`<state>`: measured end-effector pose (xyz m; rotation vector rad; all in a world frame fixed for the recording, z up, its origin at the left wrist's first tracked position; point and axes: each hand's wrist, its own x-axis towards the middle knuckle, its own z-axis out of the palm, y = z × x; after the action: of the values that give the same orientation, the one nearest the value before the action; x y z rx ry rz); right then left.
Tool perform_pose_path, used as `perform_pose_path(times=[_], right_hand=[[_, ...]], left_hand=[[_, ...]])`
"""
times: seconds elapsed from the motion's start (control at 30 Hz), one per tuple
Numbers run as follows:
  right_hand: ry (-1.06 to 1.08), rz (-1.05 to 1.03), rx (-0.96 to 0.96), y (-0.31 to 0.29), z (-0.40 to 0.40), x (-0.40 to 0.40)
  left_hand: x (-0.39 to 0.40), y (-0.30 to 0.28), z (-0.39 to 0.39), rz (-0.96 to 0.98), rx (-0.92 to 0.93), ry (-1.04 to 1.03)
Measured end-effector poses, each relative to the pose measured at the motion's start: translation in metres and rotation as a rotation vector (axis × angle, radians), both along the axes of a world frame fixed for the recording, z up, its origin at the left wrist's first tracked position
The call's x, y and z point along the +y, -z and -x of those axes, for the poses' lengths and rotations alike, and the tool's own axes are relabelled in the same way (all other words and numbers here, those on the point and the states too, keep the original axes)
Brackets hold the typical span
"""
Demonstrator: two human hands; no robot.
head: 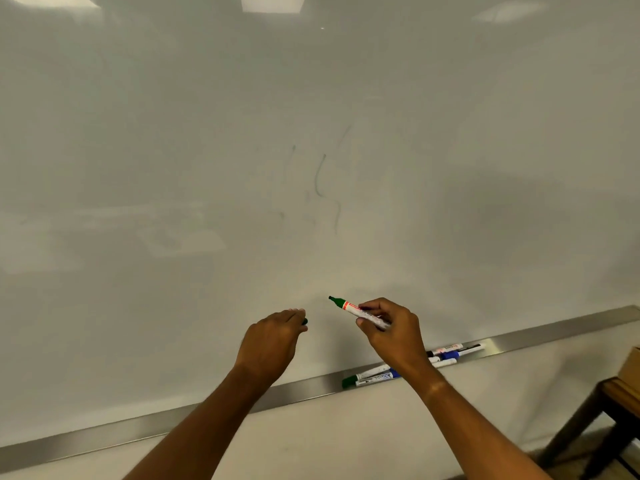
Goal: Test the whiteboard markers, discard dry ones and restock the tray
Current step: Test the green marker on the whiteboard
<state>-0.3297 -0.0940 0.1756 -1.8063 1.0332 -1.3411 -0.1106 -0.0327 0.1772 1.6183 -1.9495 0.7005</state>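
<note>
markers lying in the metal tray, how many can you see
About 5: a green-capped marker and blue-banded marker left of the right wrist, three right of it. The wrist may hide more.

Office or classroom, wall whiteboard [242, 168], marker tray [554, 332]
</note>
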Motion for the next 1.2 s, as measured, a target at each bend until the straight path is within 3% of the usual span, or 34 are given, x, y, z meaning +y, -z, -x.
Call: perform_pose_path(times=[0.3, 0.63, 0.8, 0.93, 1.2], right_hand=[[0.053, 0.016, 0.193, 0.016, 0.005, 0.020], [0.180, -0.045, 0.324, 0.049, 0.023, 0.061], [0.312, -0.068, 0.459, 0.062, 0.036, 0.086], [0.386, -0.043, 0.672, 0.075, 0.055, 0.100], [0.494, -0.115, 0.721, 0.093, 0.102, 0.124]], left_hand=[[-0.010, 0.015, 0.001, -0.012, 0.046, 0.234], [-0.011, 0.063, 0.022, -0.176, 0.129, 0.464], [-0.007, 0.078, 0.051, -0.242, 0.146, 0.575], [-0.001, 0.087, 0.081, -0.305, 0.170, 0.633], [0.002, 0.107, 0.143, -0.402, 0.222, 0.770]])
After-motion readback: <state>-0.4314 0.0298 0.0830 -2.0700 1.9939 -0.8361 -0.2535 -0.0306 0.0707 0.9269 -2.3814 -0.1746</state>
